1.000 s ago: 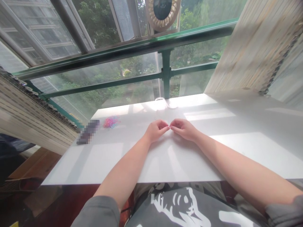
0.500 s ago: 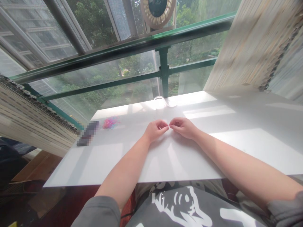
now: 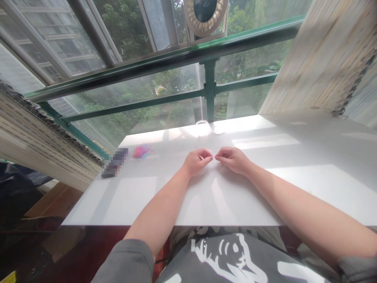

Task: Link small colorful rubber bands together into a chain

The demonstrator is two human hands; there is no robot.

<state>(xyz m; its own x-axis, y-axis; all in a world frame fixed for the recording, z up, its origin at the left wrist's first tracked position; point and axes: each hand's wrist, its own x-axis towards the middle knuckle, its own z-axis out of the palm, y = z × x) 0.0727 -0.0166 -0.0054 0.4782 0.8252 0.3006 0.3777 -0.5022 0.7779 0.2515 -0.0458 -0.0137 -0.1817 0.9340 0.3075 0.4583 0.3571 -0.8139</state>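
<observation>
My left hand (image 3: pixel 198 162) and my right hand (image 3: pixel 232 160) meet fingertip to fingertip just over the white table (image 3: pixel 123 200). Both are closed in a pinch, thumb against index finger. Something tiny and pale spans the narrow gap between the fingertips; its kind is too small to make out. To the left of my hands lies a loose pile of thin pink, red and blue strands or bits (image 3: pixel 141 151), untouched. Behind my hands, by the table's far edge, a clear round-rimmed item (image 3: pixel 203 126) lies in the glare.
A blurred-out dark oblong object (image 3: pixel 115 162) lies at the table's left edge. Beyond the table runs a green railing (image 3: pixel 209 86) before the window. A round fan-like device (image 3: pixel 205 15) stands above it. Curtains (image 3: pixel 290 74) hang at both sides. A cardboard box (image 3: pixel 54 204) is on the lower left.
The whole view has shifted slightly, so the scene sits a little further right. My fingertips stay pinched close together, with the gap between them barely changed.
</observation>
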